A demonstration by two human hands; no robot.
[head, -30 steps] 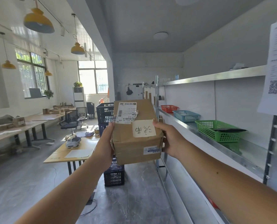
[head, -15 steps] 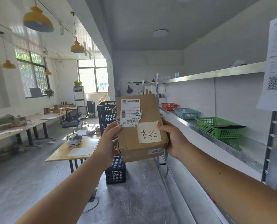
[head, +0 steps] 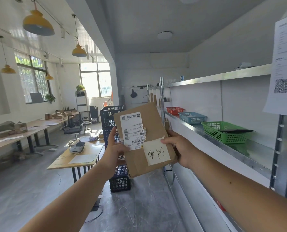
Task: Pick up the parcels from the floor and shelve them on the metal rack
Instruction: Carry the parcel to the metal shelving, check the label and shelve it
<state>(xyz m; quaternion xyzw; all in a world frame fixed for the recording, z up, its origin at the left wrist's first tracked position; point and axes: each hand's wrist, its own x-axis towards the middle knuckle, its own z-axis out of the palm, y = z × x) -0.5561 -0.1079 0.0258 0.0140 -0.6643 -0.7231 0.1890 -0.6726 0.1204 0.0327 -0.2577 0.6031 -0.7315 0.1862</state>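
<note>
The left hand (head: pixel 117 148) and the right hand (head: pixel 178 148) together hold a flat, brown cardboard parcel (head: pixel 144 171) in the air between them. Each grips one side edge, with the thumb on the front face and the fingers hidden behind. The left thumb lies by the lower corner of a white printed shipping label (head: pixel 132 129). The right thumb rests at the top edge of a pale paper note with handwriting (head: pixel 157 152).

The parcel is tilted, its top leaning away and to the right. Its cardboard looks creased and a little soft at the lower corner, so it will probably flex unless both sides are supported. The label is wrinkled near its barcode.

The pick-up step appears to be done, since the parcel is well clear of the floor, and the shelving step is now in hand. Just right of the right hand runs the long shelf of the galvanised metal rack (head: pixel 260 154). Setting the parcel down would call for a swing to the right and a flat landing on bare shelf, short of the green plastic mesh basket (head: pixel 223 133). Farther along the shelf beyond the hands sit a blue basket (head: pixel 192 117) and a red basket (head: pixel 174 110).

Behind the parcel and the left hand stands a stack of dark blue plastic crates (head: pixel 111 118). A wooden bench (head: pixel 75 158) stands left of the left hand.
</note>
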